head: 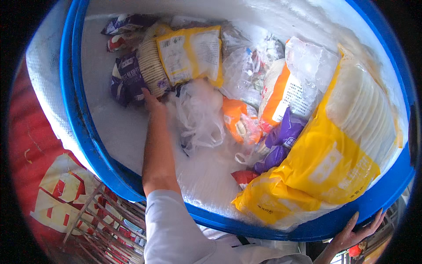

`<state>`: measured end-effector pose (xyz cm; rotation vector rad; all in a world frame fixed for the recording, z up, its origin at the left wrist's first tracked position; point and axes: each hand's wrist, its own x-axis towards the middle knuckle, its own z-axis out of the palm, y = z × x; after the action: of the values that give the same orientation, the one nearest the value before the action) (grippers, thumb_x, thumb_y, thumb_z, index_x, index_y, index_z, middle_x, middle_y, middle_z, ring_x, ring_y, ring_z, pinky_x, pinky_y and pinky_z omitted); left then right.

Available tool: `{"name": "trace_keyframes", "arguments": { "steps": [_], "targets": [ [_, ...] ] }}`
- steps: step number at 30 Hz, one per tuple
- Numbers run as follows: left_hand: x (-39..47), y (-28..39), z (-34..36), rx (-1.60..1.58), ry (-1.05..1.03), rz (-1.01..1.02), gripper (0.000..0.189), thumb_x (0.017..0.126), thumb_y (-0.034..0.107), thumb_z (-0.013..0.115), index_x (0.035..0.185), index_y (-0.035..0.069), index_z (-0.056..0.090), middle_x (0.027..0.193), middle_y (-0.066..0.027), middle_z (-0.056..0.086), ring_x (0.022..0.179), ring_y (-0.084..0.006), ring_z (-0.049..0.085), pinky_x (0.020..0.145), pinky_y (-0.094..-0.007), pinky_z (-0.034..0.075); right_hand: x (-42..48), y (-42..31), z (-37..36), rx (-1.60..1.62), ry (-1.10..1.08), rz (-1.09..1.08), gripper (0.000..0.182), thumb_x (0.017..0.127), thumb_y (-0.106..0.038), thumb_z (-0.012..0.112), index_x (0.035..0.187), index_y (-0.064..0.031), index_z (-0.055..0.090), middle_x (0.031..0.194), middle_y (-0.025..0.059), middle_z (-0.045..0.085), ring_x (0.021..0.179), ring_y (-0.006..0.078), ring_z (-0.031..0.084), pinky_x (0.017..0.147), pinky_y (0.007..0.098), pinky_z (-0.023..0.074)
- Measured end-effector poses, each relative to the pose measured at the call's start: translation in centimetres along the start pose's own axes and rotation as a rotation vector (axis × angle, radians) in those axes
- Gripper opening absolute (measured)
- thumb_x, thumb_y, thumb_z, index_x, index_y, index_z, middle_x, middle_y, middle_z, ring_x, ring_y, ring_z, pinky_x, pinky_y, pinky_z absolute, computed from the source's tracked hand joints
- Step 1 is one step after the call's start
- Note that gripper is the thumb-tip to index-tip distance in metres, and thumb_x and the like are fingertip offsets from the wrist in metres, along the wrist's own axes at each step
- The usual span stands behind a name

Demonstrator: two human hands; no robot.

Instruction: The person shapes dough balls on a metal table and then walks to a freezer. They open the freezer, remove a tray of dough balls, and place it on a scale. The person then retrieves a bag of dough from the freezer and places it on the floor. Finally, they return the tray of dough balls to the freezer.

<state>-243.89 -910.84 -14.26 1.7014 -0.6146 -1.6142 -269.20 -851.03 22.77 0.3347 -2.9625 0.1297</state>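
Inside a frosty chest freezer, my left hand reaches in at a purple food package, its fingertips at the package's right edge; whether it grips it cannot be told. Beside it lie a pack of ridged, pale food and a yellow-and-white food bag. White plastic bags lie just right of the left forearm. My right hand rests with spread fingers on the outside of the freezer's blue rim. Near that rim leans a large yellow bag of round, flat, stacked food.
Orange-and-white packs, an orange packet, a purple packet and clear bags fill the freezer's middle and right. Thick frost coats its walls. Outside, a rack of thin bars stands at lower left over red cloth.
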Motion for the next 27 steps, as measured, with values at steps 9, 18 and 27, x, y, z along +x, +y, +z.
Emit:
{"name": "trace_keyframes", "arguments": {
  "steps": [9, 18, 27],
  "targets": [
    [10.2, -0.1, -2.4, -0.002, -0.201, 0.172, 0.080, 0.097, 0.048, 0.064, 0.149, -0.003, 0.032, 0.143, -0.0209, 0.050, 0.124, -0.0374, 0.056, 0.104, -0.0514, 0.049, 0.0, 0.5, 0.4, -0.089, -0.010, -0.085, 0.064, 0.099, -0.024, 0.064, 0.154, -0.0094, 0.036, 0.160, 0.0164, 0.034, 0.148, 0.0345, 0.029, 0.123, 0.0511, 0.0219],
    [-1.8, 2.9, 7.7, 0.358, 0.384, 0.223, 0.089, 0.092, 0.054, 0.068, 0.142, -0.010, 0.030, 0.138, -0.0290, 0.049, 0.120, -0.0387, 0.059, 0.096, -0.0485, 0.056, -0.3, -0.3, 0.2, -0.152, 0.013, -0.049, 0.063, 0.097, -0.019, 0.066, 0.152, -0.0059, 0.040, 0.159, 0.0173, 0.035, 0.146, 0.0339, 0.033, 0.122, 0.0489, 0.0244],
    [-2.5, 2.1, 6.4, 1.451, 0.511, 0.813, 0.073, 0.100, 0.049, 0.052, 0.140, -0.011, 0.042, 0.141, -0.0330, 0.048, 0.130, -0.0457, 0.051, 0.109, -0.0526, 0.041, 0.5, 0.7, -0.3, -0.088, 0.008, -0.068, 0.063, 0.095, -0.020, 0.066, 0.150, -0.0031, 0.041, 0.158, 0.0201, 0.035, 0.146, 0.0369, 0.032, 0.122, 0.0517, 0.0235]
  ]
}}
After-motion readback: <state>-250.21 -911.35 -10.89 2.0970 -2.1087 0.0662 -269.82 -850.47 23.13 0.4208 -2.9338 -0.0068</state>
